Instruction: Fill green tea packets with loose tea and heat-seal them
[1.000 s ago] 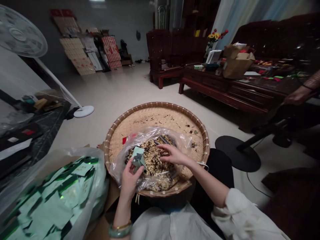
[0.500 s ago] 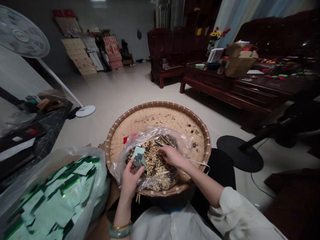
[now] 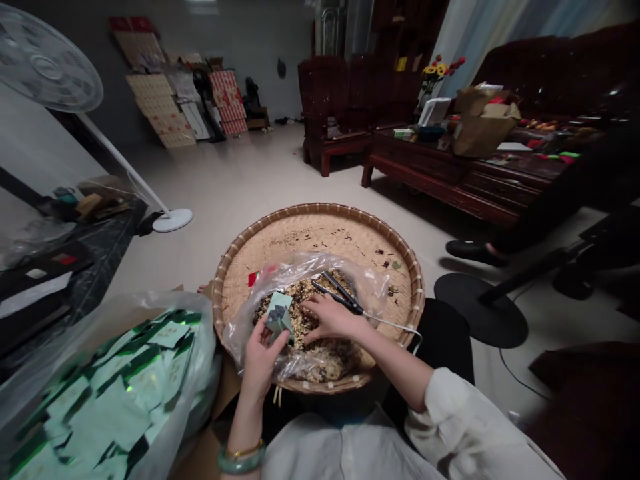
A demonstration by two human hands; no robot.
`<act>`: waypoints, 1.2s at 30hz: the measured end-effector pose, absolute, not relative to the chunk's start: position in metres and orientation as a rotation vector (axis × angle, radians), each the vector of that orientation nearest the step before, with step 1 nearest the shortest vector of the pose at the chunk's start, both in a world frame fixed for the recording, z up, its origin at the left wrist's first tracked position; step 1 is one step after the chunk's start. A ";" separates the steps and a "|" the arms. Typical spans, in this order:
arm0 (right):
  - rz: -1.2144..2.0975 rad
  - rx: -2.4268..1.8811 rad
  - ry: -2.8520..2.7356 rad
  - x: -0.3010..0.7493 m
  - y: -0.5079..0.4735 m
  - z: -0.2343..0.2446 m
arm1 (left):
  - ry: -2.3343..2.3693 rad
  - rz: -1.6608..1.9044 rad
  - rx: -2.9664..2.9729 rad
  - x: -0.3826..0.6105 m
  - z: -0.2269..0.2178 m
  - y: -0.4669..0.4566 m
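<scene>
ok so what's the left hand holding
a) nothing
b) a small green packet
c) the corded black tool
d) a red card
b, the left hand pinches a small green packet between its fingers, up above the plastic bag.

Standing fan (image 3: 45, 63) at ten o'clock, wooden armchair (image 3: 325, 113) at twelve, cardboard box (image 3: 480, 123) on low table (image 3: 425, 167) at two.
</scene>
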State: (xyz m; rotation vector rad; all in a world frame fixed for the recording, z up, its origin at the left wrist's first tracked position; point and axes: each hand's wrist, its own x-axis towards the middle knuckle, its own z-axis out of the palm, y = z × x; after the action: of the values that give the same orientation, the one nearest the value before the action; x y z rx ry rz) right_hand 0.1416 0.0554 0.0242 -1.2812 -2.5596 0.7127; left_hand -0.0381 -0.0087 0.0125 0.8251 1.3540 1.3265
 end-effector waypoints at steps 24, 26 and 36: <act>1.999 -0.687 0.031 0.146 0.056 0.010 | 1.340 1.341 0.938 -0.018 0.005 -0.006; 1.963 -0.679 0.091 0.146 0.056 0.010 | 1.332 1.331 0.998 -0.014 0.005 -0.005; 1.879 -0.563 0.231 0.146 0.053 0.027 | 1.432 1.233 1.340 -0.003 0.008 -0.005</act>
State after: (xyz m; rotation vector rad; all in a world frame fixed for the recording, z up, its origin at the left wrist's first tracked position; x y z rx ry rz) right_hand 0.1459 0.0533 0.0268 -0.5627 0.2309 1.8792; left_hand -0.0034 -0.0055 0.0084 1.3396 1.4325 1.2333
